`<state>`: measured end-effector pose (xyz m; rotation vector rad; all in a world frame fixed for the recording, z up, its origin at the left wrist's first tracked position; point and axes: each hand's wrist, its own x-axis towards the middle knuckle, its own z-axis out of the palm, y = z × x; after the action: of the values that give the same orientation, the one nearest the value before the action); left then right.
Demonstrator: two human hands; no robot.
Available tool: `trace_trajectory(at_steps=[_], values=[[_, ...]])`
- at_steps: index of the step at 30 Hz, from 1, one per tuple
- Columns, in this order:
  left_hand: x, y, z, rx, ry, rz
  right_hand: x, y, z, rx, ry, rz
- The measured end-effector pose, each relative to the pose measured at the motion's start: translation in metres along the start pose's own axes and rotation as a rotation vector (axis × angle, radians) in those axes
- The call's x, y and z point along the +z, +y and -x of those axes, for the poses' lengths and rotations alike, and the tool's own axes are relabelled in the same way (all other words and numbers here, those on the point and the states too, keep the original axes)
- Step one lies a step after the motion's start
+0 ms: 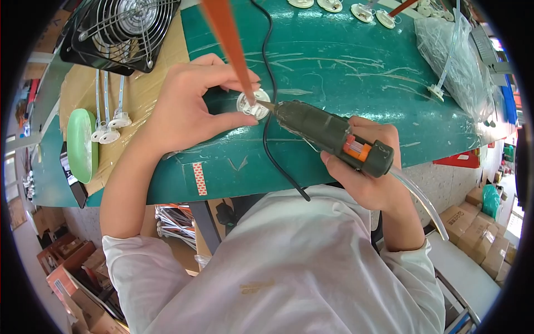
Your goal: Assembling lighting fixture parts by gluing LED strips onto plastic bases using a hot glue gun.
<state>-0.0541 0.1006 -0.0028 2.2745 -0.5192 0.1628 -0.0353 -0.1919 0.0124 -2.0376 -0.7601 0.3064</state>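
Observation:
My left hand [196, 100] pinches a small round white plastic part [254, 111] by its rim over the green table. A long orange strip [228, 42] rises from that part toward the top of the view, blurred where it is closest. Wrapped around a dark green hot glue gun [328, 131] with an orange switch is my right hand [367, 161]. The gun's nozzle points left and meets or nearly meets the inside of the white part; contact cannot be made out. A clear glue stick [420, 197] sticks out of its back end.
A black cable [271, 150] crosses the green table [334, 72]. At left are a black fan [125, 33], a green oval dish [82, 146] and several strips with white ends [109, 135]. More white parts [330, 5] lie at the far edge, beside a plastic bag [453, 67].

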Motion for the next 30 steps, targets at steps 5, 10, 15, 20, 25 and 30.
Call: trace_trajectory(at_steps=[5,10,15,20,25,30], values=[[-0.001,0.003,-0.003,-0.032,-0.031,0.008,-0.006,-0.003,0.001,0.004,-0.044,0.057],[-0.001,0.003,0.001,-0.046,-0.01,0.04,-0.004,-0.002,0.002,0.018,0.008,-0.045],[-0.003,0.006,0.001,-0.047,-0.028,-0.002,-0.003,-0.001,0.004,0.028,-0.025,-0.054],[0.002,0.002,-0.001,-0.067,-0.03,0.075,-0.01,-0.009,0.003,0.019,-0.031,0.119],[0.001,0.001,0.003,-0.077,0.021,0.085,-0.031,-0.031,-0.025,0.261,-0.097,0.213],[-0.001,-0.002,0.002,-0.044,0.003,0.013,-0.05,-0.034,-0.014,0.144,-0.145,0.252]])
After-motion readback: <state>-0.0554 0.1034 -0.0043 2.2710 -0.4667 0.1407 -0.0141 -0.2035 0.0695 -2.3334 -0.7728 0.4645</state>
